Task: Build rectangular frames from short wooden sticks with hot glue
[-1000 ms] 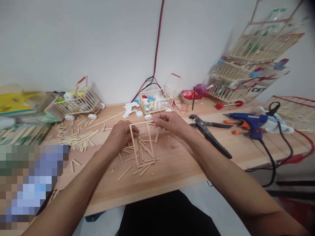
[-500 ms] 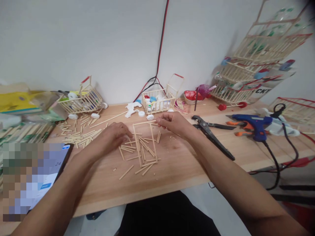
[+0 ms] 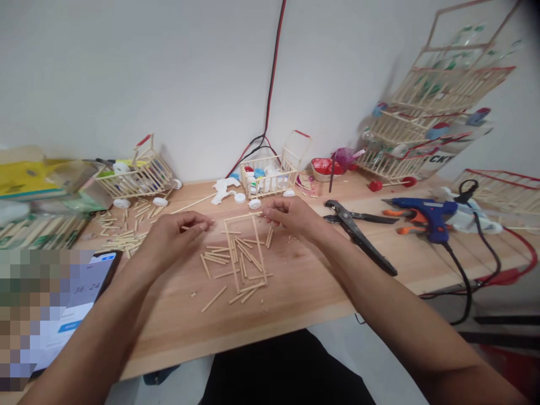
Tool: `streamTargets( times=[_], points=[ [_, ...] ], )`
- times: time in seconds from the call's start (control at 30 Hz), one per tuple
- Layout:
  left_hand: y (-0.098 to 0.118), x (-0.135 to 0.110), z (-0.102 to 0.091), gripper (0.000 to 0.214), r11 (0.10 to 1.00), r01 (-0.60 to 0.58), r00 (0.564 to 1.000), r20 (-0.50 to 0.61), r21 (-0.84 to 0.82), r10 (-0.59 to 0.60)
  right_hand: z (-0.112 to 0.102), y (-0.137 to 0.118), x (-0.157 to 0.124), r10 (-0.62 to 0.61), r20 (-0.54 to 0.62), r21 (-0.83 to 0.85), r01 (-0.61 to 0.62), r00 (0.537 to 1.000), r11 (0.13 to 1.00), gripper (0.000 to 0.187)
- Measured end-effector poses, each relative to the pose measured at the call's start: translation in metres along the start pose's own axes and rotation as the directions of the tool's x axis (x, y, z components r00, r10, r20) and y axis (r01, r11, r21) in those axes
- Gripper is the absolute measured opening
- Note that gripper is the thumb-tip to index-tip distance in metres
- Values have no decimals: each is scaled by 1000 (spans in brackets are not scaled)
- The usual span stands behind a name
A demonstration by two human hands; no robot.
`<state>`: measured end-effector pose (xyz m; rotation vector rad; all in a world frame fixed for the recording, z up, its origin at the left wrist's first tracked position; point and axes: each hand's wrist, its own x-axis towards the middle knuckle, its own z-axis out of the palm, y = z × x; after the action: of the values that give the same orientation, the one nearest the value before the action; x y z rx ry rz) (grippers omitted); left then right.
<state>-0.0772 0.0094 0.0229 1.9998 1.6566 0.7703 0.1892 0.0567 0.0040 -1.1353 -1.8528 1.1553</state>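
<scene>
A slim rectangular frame of wooden sticks [image 3: 258,243] stands over the loose cut sticks [image 3: 217,256] in the middle of the table. At its upper right corner, the thumb and fingers of my right hand [image 3: 286,216] are pinched on it. My left hand [image 3: 175,233] is off to the left of the frame, apart from it, thumb and fingertips pressed together. A pale sliver shows by its curled fingers, too small to name. Below the frame, a single stick [image 3: 214,299] lies on the wood.
Stick carts [image 3: 270,183] with bottle-cap wheels stand along the wall; stacked ones [image 3: 417,124] rise at right. Black pliers [image 3: 358,236] and a blue glue gun [image 3: 426,214] with its cable lie right. A phone [image 3: 82,301] and bundled sticks [image 3: 46,230] are left.
My left hand has drawn back leftward from the frame, and its fingers have closed together. My right hand keeps its pinch on the frame's corner. The view has shifted slightly.
</scene>
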Motion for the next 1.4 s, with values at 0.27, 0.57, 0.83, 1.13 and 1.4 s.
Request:
streamTargets(
  times=[0.27,0.57,0.83,1.13,1.4],
  points=[
    [30,17,4,33,991,29,998,52,-130,-22,7,2,1,-7,18,-44,8,1000,999,20],
    [39,29,11,24,999,22,979,205,-36,-14,12,6,5,-58,-11,-18,57,998,998,19],
    [34,23,17,23,955,219,972,133,-200,-195,18,0,1,38,-100,113,-27,994,993,26],
    [34,16,23,26,879,313,949,147,-360,-278,36,-10,-11,-97,-83,-195,79,992,978,14],
    [31,17,26,26,938,239,970,109,-252,-218,41,-12,-14,-114,-64,-264,94,991,960,14]
  ],
)
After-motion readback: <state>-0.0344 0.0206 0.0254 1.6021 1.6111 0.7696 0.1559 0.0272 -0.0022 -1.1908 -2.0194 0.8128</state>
